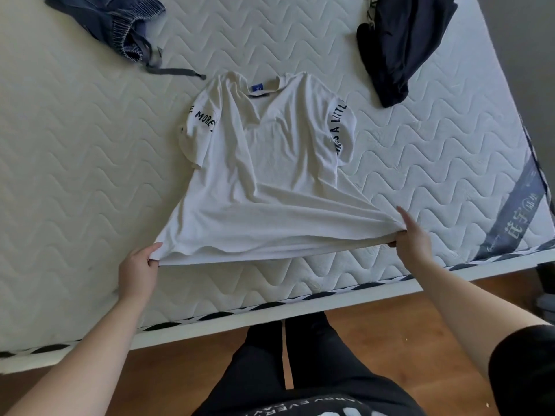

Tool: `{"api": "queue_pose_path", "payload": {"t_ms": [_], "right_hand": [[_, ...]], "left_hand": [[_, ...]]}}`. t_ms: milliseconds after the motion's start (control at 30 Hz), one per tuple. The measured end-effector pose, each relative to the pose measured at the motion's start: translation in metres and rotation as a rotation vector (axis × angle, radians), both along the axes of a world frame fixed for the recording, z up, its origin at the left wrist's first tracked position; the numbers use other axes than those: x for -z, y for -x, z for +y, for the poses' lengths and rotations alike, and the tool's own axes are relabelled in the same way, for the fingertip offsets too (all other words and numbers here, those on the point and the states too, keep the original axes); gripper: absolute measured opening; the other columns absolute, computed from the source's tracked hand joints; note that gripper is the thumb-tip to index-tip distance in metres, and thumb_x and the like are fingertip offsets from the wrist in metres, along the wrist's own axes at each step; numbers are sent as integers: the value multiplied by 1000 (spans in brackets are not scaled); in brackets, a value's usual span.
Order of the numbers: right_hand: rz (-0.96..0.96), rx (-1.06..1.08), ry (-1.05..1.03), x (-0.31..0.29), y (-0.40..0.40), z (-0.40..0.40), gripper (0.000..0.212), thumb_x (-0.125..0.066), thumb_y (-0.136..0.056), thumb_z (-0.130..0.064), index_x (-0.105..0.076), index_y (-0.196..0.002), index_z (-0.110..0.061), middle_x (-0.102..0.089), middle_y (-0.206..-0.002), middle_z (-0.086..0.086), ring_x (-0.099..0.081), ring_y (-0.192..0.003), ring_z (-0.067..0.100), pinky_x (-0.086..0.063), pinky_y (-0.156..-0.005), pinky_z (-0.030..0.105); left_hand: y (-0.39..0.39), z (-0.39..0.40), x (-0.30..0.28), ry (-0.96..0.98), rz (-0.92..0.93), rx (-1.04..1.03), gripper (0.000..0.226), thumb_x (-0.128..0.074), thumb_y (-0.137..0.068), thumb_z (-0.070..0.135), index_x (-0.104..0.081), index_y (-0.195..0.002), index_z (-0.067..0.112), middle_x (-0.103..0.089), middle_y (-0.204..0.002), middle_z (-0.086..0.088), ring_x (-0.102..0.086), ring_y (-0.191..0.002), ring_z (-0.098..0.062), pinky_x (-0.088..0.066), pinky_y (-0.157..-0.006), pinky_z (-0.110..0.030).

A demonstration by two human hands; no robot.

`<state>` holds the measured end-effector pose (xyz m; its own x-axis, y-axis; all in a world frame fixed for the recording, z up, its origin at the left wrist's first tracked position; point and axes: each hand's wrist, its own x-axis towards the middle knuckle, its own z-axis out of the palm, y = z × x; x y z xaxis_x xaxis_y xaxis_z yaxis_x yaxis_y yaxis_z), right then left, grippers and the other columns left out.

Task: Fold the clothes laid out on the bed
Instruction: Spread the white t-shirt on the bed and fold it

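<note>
A white T-shirt (264, 175) with black lettering on both sleeves lies spread on the quilted mattress (75, 163), collar away from me. My left hand (138, 270) pinches the hem's left corner. My right hand (412, 235) pinches the hem's right corner. Between the two hands the hem is pulled taut and lifted slightly off the mattress.
Blue denim shorts with a grey drawstring (120, 28) lie at the far left. A dark navy garment (402, 46) is bunched at the far right. The mattress edge (270, 307) runs in front of my legs, with wooden floor (375, 340) below it.
</note>
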<state>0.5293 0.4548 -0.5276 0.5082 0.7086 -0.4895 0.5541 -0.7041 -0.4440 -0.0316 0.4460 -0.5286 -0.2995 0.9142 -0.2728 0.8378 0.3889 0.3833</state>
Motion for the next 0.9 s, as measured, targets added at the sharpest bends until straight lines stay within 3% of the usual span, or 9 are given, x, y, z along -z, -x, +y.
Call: {"api": "queue_pose_path", "payload": {"t_ms": [67, 133, 267, 367, 500, 567, 700, 800, 900], "right_hand": [[-44, -189, 4, 1, -5, -1, 61, -35, -89, 7, -63, -127, -33, -66, -92, 8, -59, -66, 6, -44, -63, 17], [-88, -291, 9, 6, -10, -1, 51, -38, -90, 8, -69, -121, -19, -64, -105, 11, -61, -76, 17, -46, -74, 24], [-116, -385, 51, 12, -10, -2, 39, -51, -92, 1, -68, -123, -16, -65, -115, 7, -56, -90, 25, -37, -77, 28], [-167, -421, 84, 16, -7, -1, 29, -59, -91, -8, -71, -117, -13, -67, -109, 11, -59, -92, 32, -35, -74, 28], [-212, -328, 50, 14, -3, 2, 24, -49, -97, -15, -68, -90, -3, -62, -89, 17, -46, -73, 27, -30, -63, 33], [-212, -219, 6, 12, -8, 2, 24, -46, -97, -12, -66, -88, -2, -59, -91, 15, -47, -74, 28, -32, -63, 33], [-169, -94, 59, 7, -21, 3, 26, -42, -91, -4, -67, -87, -9, -64, -66, 7, -57, -60, 21, -40, -52, 29], [-20, 7, 124, 2, -21, 8, 27, -41, -91, -5, -65, -93, -18, -69, -66, 8, -68, -62, 22, -59, -63, 42], [90, 63, 86, -7, -15, 26, 31, -40, -92, -9, -65, -101, -24, -71, -65, 4, -72, -62, 21, -60, -72, 45]], "left_hand": [[1, 2, 1, 13, 17, 24, 46, -51, -81, -17, -69, -118, 3, -63, -93, -24, -59, -86, -42, -43, -74, -41], [-1, 3, 1, 9, 16, 67, 45, -52, -81, -17, -69, -118, 2, -61, -93, -23, -59, -86, -41, -42, -74, -39], [-10, 4, 2, 38, 1, 148, 42, -53, -85, -15, -66, -121, 0, -61, -104, -21, -60, -93, -39, -41, -78, -35], [-17, 3, 4, 59, -7, 176, 42, -53, -85, -15, -65, -123, -1, -58, -105, -20, -60, -90, -37, -39, -78, -31], [-15, 0, 7, 107, 3, 165, 46, -49, -85, -17, -62, -126, -1, -55, -107, -19, -58, -93, -36, -41, -80, -32], [-11, -2, 7, 127, 8, 163, 47, -48, -85, -18, -61, -128, -2, -53, -107, -19, -57, -93, -36, -42, -82, -34], [-8, 0, 0, 116, -9, 134, 45, -49, -87, -15, -63, -126, 1, -53, -105, -19, -57, -93, -36, -42, -81, -34], [-12, 14, -9, 94, -57, 22, 45, -46, -88, -10, -64, -126, 5, -63, -115, -19, -60, -103, -38, -46, -87, -38], [-24, 37, -26, 93, -131, -59, 42, -45, -90, -2, -64, -123, 14, -71, -96, -12, -68, -80, -28, -51, -73, -34]]}}
